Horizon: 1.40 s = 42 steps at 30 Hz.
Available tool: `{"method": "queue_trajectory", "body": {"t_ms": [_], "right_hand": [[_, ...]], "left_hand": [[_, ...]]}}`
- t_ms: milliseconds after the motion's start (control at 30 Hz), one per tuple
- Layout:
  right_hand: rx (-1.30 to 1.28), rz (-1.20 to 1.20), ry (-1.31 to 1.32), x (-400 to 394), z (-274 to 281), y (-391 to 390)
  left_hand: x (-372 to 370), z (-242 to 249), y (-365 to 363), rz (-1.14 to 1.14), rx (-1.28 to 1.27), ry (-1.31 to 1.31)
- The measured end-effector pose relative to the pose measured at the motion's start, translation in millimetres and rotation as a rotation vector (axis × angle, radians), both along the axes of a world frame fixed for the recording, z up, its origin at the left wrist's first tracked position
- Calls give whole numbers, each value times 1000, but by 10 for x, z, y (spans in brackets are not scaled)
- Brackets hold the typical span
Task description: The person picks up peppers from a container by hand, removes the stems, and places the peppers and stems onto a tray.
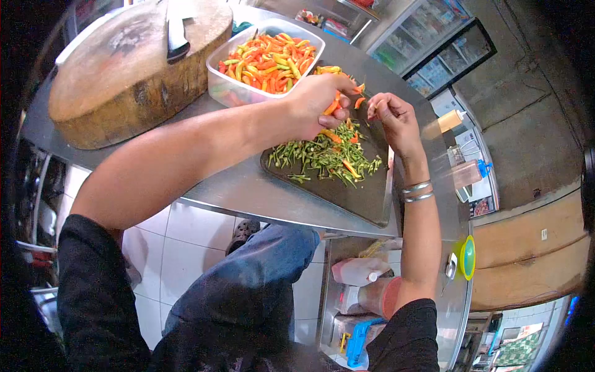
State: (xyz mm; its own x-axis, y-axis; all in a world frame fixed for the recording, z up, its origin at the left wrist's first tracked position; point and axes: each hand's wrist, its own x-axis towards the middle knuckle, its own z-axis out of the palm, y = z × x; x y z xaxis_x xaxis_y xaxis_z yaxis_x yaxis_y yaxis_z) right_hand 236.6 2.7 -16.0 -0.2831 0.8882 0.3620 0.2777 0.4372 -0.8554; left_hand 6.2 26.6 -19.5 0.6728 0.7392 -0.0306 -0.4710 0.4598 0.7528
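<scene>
Several orange chili peppers (333,104) are gripped in my left hand (313,105), with fingers curled round them. Another small orange chili (359,88) shows at that hand's fingertips. Just to the right, my right hand (398,124) is closed in a pinch; whatever is between the fingertips is too small to make out. Below both hands lies a dark tray (372,204) bearing a heap of green chili stems (322,158) with a few orange chilies among them. Behind my left hand stands a clear plastic container (248,93) full of red, orange and yellow-green chilies (269,62).
A thick round wooden chopping block (118,80) with a knife (176,40) on it stands at the left. On the right are a green bowl (469,257), a spoon (450,266) and bottles (449,121). The metal table's edge (285,217) runs before my legs.
</scene>
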Motion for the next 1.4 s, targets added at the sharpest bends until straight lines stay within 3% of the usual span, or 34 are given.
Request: {"method": "queue_trajectory", "body": {"t_ms": [100,167,200,267,367,500,600,667,700,767,867,1000,1400], "right_hand": [[-6,61,-20,49,-9,35],[-21,-262,-259,-59,16,3],[-21,-262,-259,-73,-7,14],[230,-276,-487,-71,-56,35],[217,-293,-650,-43,-65,0],[159,-305,-771,7,20,0],[36,-340,-705,57,-11,35],[23,-221,-271,102,-73,100],[25,-220,-272,82,-57,93],[-149,-69,171,41,-47,57],[-200,24,366,-109,45,-51],[-223,91,333,-95,83,-70],[-116,60,381,-87,99,-88]], "left_hand": [[-29,15,4,13,-133,-29],[-24,-7,-3,-6,-130,-28],[-25,-19,6,-6,-130,-28],[-24,-37,29,-39,-77,-44],[5,25,-56,77,-35,91],[-7,9,-73,34,70,145],[23,-26,-64,43,84,171],[55,-61,-38,83,141,227],[52,-65,-35,85,143,226],[41,-84,-36,37,177,223],[66,-33,-121,56,237,332],[76,-54,-135,5,330,359],[0,78,-175,-118,216,311]]}}
